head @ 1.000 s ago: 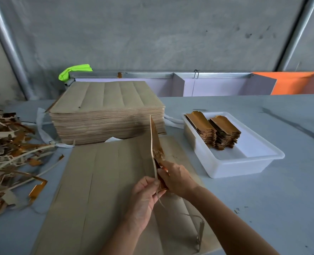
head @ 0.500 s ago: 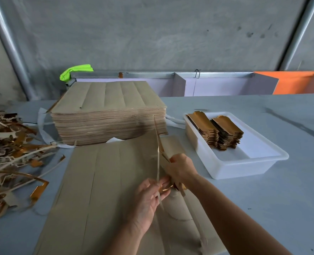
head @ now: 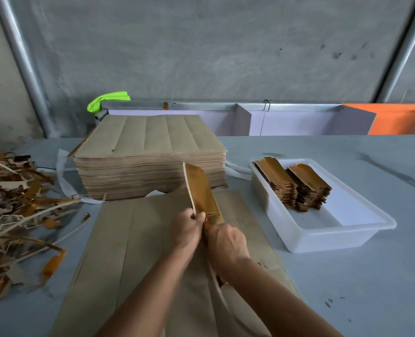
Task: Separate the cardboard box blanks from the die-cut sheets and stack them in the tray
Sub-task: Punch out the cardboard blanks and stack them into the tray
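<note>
Two hands meet in the middle, over a big brown sheet (head: 133, 239) that lies flat on the table (head: 347, 288). The left hand (head: 185, 231) has its fingers curled tight around the low end of a gold box piece (head: 200, 190). The right hand (head: 227, 242) is closed around the same piece, just below and beside the left hand. The piece stands up on its edge, tilted a little, with its shiny gold side facing right. It looks almost free of the sheet, but a thin strip (head: 219, 290) hangs down under the right wrist, and I cannot tell if that strip is joined to the piece.

To the right, the white tray (head: 323, 242) holds two neat stacks of gold pieces (head: 296, 186). Behind the hands sits a tall pile of sheets (head: 150, 161). On the left lies a heap of scraps (head: 11, 210).

Things could go wrong here. If the hands pull too hard or twist, the piece could rip or bend, because thin card tears easily at the little joins. If the strip stays stuck on, a scrap could end up in the tray. If the piece is dropped in carelessly, it could knock the stacks crooked.
</note>
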`<state>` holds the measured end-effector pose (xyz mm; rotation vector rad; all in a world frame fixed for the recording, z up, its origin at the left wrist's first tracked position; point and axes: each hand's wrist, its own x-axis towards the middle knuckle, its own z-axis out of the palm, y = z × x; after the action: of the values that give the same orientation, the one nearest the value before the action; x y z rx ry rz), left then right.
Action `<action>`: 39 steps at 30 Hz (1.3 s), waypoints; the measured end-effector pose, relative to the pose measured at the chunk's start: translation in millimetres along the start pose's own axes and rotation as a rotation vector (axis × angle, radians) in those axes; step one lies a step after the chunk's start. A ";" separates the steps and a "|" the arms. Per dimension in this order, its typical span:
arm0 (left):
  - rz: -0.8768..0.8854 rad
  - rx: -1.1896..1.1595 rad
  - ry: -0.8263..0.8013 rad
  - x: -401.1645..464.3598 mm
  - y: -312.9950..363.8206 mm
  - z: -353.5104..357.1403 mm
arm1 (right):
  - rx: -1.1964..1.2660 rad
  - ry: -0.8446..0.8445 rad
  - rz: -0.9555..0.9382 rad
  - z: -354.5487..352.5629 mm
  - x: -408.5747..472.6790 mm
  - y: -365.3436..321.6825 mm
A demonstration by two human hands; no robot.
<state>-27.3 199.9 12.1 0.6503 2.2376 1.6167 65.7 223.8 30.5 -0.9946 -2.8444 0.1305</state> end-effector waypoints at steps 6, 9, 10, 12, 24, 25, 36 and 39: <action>-0.177 -0.294 0.155 6.2 -17.0 4.5 | 0.277 0.095 0.226 0.9 -0.1 12.6; -0.235 -0.484 0.210 5.3 -15.9 -7.7 | 0.421 0.172 0.392 -8.1 -1.1 33.3; -0.217 -0.510 0.203 4.4 -13.9 -12.7 | 0.461 0.187 0.453 -11.9 -1.3 39.6; -0.135 -0.560 0.136 1.6 -8.5 -18.6 | 0.516 0.220 0.527 -18.4 -1.3 49.5; 0.233 -0.181 -0.047 -8.0 -3.9 -39.1 | 0.754 0.604 0.476 -43.0 4.3 73.5; 0.253 -0.218 -0.077 -9.5 -1.6 -38.9 | 0.724 0.636 0.414 -43.2 4.3 70.6; 0.221 -0.388 -0.328 -22.6 28.3 -31.4 | 0.780 0.264 -0.027 -41.9 32.8 23.2; 0.197 -0.381 -0.322 -20.7 28.2 -34.1 | 0.949 0.204 0.019 -37.5 32.4 25.6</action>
<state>-21.4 168.7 49.4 0.9635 1.6253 1.8124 61.7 265.5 67.3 -0.7322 -2.1355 1.1580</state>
